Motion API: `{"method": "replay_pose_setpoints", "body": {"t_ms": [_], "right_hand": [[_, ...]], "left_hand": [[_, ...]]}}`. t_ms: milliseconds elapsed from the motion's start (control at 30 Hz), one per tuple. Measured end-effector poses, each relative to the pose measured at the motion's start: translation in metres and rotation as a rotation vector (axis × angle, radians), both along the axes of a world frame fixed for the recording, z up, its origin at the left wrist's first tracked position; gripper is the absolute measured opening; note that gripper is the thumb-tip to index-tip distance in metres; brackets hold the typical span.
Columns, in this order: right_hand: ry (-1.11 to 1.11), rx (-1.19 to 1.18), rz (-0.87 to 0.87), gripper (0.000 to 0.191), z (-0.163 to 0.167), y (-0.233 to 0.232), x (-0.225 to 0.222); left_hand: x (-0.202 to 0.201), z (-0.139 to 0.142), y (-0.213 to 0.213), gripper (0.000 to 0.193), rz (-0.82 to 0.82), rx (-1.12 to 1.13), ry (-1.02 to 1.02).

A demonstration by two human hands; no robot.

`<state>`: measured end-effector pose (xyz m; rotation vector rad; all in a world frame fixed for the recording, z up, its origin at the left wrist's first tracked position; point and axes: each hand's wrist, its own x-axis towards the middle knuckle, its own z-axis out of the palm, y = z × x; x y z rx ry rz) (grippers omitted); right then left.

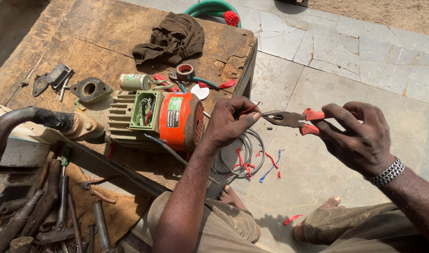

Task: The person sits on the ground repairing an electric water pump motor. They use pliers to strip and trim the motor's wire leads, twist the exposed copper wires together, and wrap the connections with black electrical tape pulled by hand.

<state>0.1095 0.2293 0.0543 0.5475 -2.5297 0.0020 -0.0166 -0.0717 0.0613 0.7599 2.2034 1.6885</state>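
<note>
1. Nearest are the person's knees and bare feet on the paving (345, 70), with a red scrap (292, 219) lying between the feet.
2. At lower left, a heap of old tools (46, 211) lies on sacking (121, 211).
3. The right hand (359, 136) is closed around the red handles of the pliers (291, 119); a metal bracelet (387, 172) sits on that wrist.
4. The plier jaws point left and bite the bare end of a red wire (250, 108).
5. The left hand (231, 122) pinches that wire between thumb and fingertips, just beside the jaws, held in the air over the paving beside the bench edge.
6. Below the hands, a grey cable (252, 154) loops on the ground, with red and blue wire scraps (269, 161) near it.
7. Left of the left hand, an orange and green motor (158, 119) lies on the wooden bench (97, 33), its terminal box open upward.
8. Beyond the motor are a small cylinder (134, 82), a roll of tape (185, 71) and a metal flange (90, 89).
9. Farther back, a dark cloth (170, 40) lies crumpled on the bench.
10. Farthest, a green hose (209, 7) with a red end rests on the paving.
</note>
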Motion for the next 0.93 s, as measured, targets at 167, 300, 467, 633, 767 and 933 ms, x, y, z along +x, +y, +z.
{"method": "replay_pose_setpoints", "body": {"t_ms": [167, 300, 467, 633, 767, 933], "right_hand": [[-1.304, -0.714, -0.146, 0.034, -0.009, 0.017, -0.022], [-1.491, -1.034, 0.114, 0.041, -0.012, 0.020, -0.015], [-1.162, -0.921, 0.247, 0.052, -0.005, 0.004, 0.001], [-0.287, -0.238, -0.068, 0.041, -0.011, -0.008, 0.005], [-0.044, 0.005, -0.129, 0.032, -0.012, -0.001, 0.000], [0.019, 0.040, -0.151, 0.033, -0.014, -0.005, 0.000]], "left_hand": [[0.002, 0.002, 0.003, 0.016, -0.003, -0.031, 0.096], [0.006, 0.001, 0.004, 0.015, -0.047, -0.018, 0.073], [0.000, 0.002, -0.001, 0.016, 0.017, 0.016, 0.026], [0.000, 0.001, -0.003, 0.016, 0.043, 0.061, -0.073], [0.000, 0.003, 0.000, 0.017, 0.039, 0.022, -0.011], [-0.001, 0.003, 0.001, 0.019, 0.037, -0.045, -0.026]]}}
